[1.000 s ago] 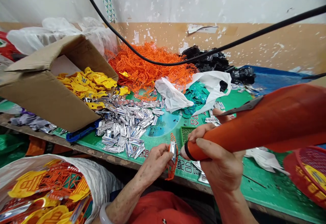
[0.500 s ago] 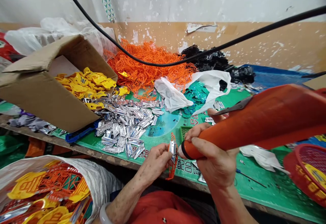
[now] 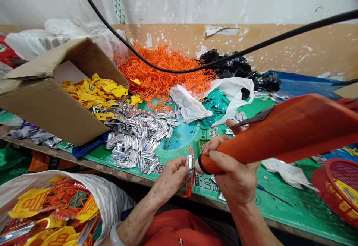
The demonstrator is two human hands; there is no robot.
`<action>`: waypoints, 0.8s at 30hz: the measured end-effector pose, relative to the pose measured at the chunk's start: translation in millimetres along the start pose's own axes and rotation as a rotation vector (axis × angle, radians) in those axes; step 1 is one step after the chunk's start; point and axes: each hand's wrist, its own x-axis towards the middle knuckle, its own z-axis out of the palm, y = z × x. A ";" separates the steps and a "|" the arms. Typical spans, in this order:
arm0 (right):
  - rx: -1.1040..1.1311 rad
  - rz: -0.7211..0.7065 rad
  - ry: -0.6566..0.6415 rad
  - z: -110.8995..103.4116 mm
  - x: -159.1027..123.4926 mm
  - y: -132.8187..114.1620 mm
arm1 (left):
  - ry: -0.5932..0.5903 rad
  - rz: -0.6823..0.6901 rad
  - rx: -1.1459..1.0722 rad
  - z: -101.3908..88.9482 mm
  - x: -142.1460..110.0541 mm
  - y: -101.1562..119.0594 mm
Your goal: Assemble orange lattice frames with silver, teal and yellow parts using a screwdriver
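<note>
- L hand (image 3: 172, 179): is pinching, thumb & fingers closed, around a silver foil piece (image 3: 190, 163) at abt 6 o'clock; wrist is bent in, forearm is coming up from 7 o'clock w/ a pale bangle (image 3: 116, 235) on it.
- Silver foil piece: is sitting on an orange plastic lattice (image 3: 189, 186), both are being held up off the bench between the two hands, lattice hanging below L fingers.
- R hand (image 3: 235, 175): is clenching, fingers wrapped round an orange tapered tool (image 3: 279, 138) w/ a black collar near its tip; forearm is rising from 5 o'clock, elbow out of view.
- Tool: is slanting up to 3 o'clock, narrow end pointing at the foil, right beside L hand; a grey metal strip (image 3: 258, 116) is lying along its top.
- Person's red top (image 3: 179, 229): is showing at bottom edge, 6 o'clock.
- 7–8 o'clock: white sack (image 3: 107, 201) is bulging w/ yellow, orange & silver pieces.
- 10 o'clock: cardboard box (image 3: 56, 104) is tipping on its side, yellow plastic pieces (image 3: 92, 91) spilling out.
- 11 o'clock: silver pile (image 3: 137, 138) is spreading on green bench (image 3: 293, 205).
- 12 o'clock: orange lattice heap (image 3: 162, 74) is piling against wall.
- 1 o'clock: black pieces (image 3: 237, 67) & teal pieces (image 3: 215, 106) are lying near a white plastic bag (image 3: 232, 97).
- 4 o'clock: red basket (image 3: 332, 190) is sitting at bench edge.
</note>
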 end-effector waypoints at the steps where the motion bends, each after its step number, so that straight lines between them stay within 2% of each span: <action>1: -0.002 -0.002 0.000 0.0 0.2 0.1 | 0.002 -0.002 0.005 0.1 0.0 0.3; 24: 0.007 -0.028 -0.058 -2.5 0.1 0.9 | -0.007 -0.033 0.030 0.0 5.7 -8.5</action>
